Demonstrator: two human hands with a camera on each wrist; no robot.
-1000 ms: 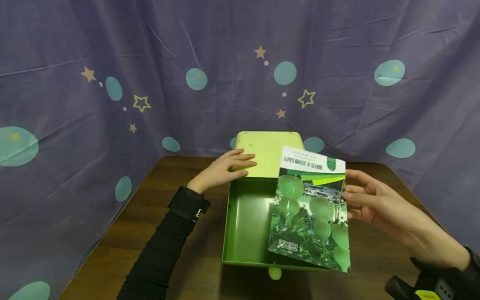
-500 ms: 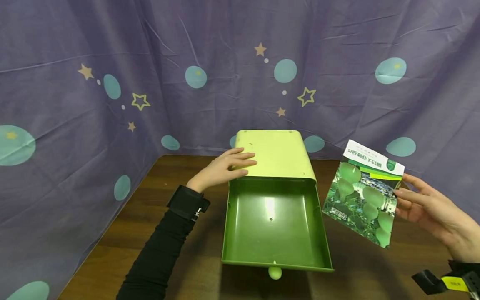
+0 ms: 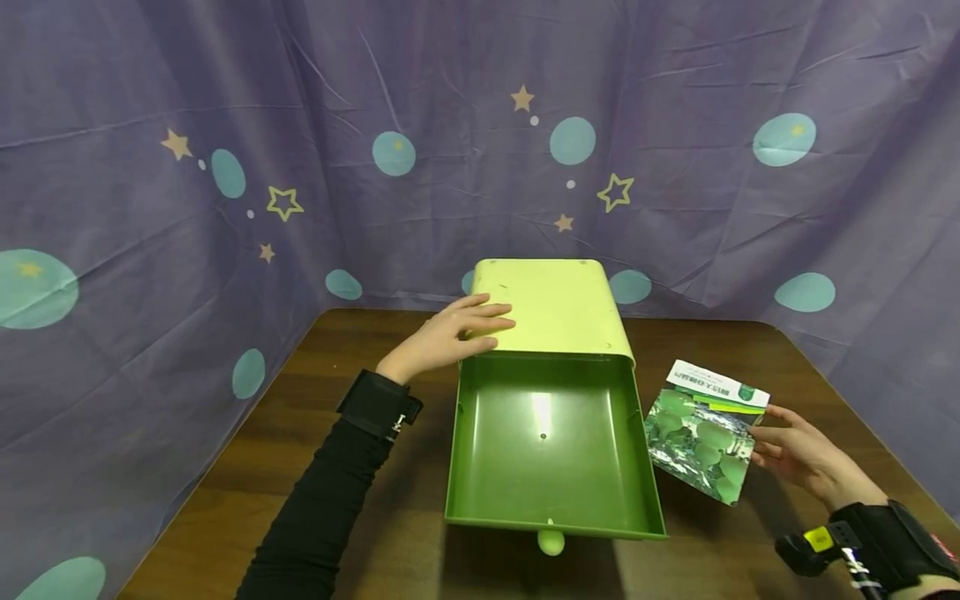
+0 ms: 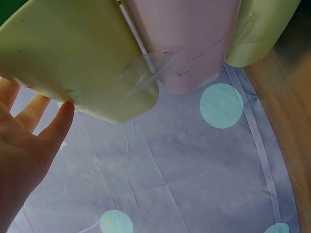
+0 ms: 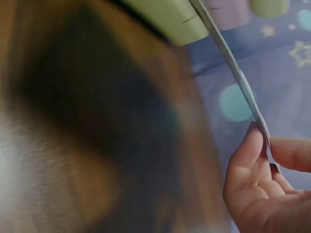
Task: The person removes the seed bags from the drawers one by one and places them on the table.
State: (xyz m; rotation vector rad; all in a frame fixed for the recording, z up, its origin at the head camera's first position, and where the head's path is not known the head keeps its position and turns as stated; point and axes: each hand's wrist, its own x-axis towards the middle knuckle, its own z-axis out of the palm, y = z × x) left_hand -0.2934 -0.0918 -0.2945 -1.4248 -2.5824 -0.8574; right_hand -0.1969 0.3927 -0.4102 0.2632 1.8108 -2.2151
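Observation:
My right hand (image 3: 806, 462) pinches the right edge of a flat seed packet (image 3: 705, 433) printed with green gourds, low over the table right of the drawer. In the right wrist view the packet (image 5: 240, 80) shows edge-on between thumb and fingers. My left hand (image 3: 446, 333) rests at the left edge of a yellow-green drawer unit (image 3: 551, 304), its fingers spread over the top. Its green drawer (image 3: 540, 467) is pulled out and holds nothing. The left wrist view has the fingers (image 4: 60, 121) against the unit's side.
Below the top unit are a pink unit (image 4: 187, 43) and another yellow-green unit (image 4: 260, 31). A round knob (image 3: 551, 542) sticks out from the drawer front. A wooden table (image 3: 360, 358) bears the stack; a purple patterned curtain (image 3: 465, 75) stands behind.
My right hand has carried the seed packet from over the open drawer to the right, then down toward the table. The left hand and drawer have stayed in place.

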